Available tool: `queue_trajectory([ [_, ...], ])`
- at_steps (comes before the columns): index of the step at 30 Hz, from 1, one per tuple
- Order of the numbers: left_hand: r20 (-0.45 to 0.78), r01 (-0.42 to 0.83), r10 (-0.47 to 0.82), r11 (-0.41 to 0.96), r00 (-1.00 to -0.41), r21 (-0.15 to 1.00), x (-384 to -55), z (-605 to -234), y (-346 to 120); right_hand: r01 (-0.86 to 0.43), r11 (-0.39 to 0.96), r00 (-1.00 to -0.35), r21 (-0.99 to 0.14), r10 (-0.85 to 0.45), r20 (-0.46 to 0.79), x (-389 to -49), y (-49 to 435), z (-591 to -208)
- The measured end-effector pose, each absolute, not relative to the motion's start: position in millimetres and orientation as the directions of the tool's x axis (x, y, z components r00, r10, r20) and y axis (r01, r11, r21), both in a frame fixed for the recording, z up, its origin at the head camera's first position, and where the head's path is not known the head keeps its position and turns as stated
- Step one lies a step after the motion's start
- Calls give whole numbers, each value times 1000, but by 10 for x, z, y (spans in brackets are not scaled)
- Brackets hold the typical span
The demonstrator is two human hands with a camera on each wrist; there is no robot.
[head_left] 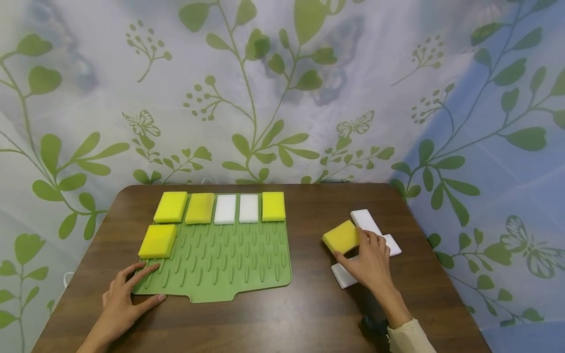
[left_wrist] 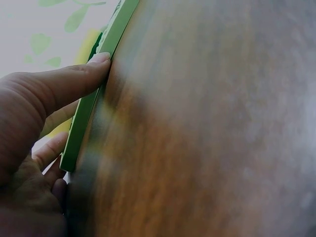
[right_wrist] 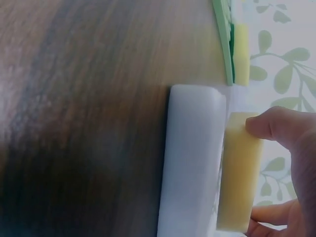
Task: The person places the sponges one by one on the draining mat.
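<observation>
My right hand (head_left: 372, 257) grips a yellow sponge (head_left: 342, 237), thumb on its near side and fingers on its right side. Several white sponges (head_left: 367, 221) lie around and beneath that hand; one white sponge (right_wrist: 192, 163) is close beside the yellow one in the right wrist view. My left hand (head_left: 121, 301) rests at the near-left corner of a green ridged mat (head_left: 220, 264), fingers spread over the corner. In the left wrist view its thumb (left_wrist: 74, 84) touches the mat's edge. Along the mat's far edge stand yellow and white sponges in a row, with another yellow sponge (head_left: 157, 241) at the left.
The brown wooden table (head_left: 282, 323) has a curtain (head_left: 273, 98) with leaf prints behind it and at both sides. A dark object (head_left: 372, 326) is by the right wrist. Brown tabletop separates the mat from the white sponges.
</observation>
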State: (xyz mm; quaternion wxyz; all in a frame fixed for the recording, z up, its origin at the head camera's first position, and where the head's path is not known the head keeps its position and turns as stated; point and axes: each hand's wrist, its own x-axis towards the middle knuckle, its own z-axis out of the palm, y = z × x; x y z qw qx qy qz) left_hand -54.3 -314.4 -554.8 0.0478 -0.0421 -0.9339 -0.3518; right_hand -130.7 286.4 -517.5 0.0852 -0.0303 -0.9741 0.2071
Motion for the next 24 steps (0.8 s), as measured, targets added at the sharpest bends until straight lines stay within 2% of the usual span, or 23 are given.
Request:
queue_trajectory([
  [14, 108, 102, 40, 744, -993, 660, -509, -5594, -3170, -133, 909, -975, -396, -47, 219, -1371, 2619, -5114],
  [24, 129, 122, 48, 744, -990, 657, -546, -5597, -3172, -182, 896, -971, -405, -99, 218, -1413, 2428, -5077],
])
